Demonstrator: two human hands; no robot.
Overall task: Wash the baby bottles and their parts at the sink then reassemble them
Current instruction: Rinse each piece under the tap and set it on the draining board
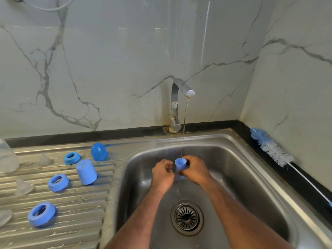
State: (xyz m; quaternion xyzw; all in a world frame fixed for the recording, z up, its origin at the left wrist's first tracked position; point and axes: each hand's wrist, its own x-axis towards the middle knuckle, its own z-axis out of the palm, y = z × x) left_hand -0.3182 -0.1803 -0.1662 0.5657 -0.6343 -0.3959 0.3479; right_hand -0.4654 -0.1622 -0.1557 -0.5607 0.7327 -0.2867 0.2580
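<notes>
Rinsing a small blue cap [180, 164] under the thin tap stream [184, 126], mouth up, long axis vertical, over the sink [251, 177]; right hand [195, 169] fingers curled round it, left hand [162, 174] just left, fingers curled, grip unclear.

Rinsing a small blue plastic cap [180, 164] under a thin stream of tap water [184, 126].

The right hand [195, 169] grips the open-topped cap over the stainless steel sink [239, 177], and the left hand [162, 174], fingers curled, sits just beside it. On the ribbed steel drainboard [86, 212] lie three blue plastic collar rings [58, 182], a blue dome cap [98, 151] and an upturned blue plastic cup [86, 174]. A blue-and-white bottle brush [273, 148] lies along the black counter edge [251, 139].
</notes>
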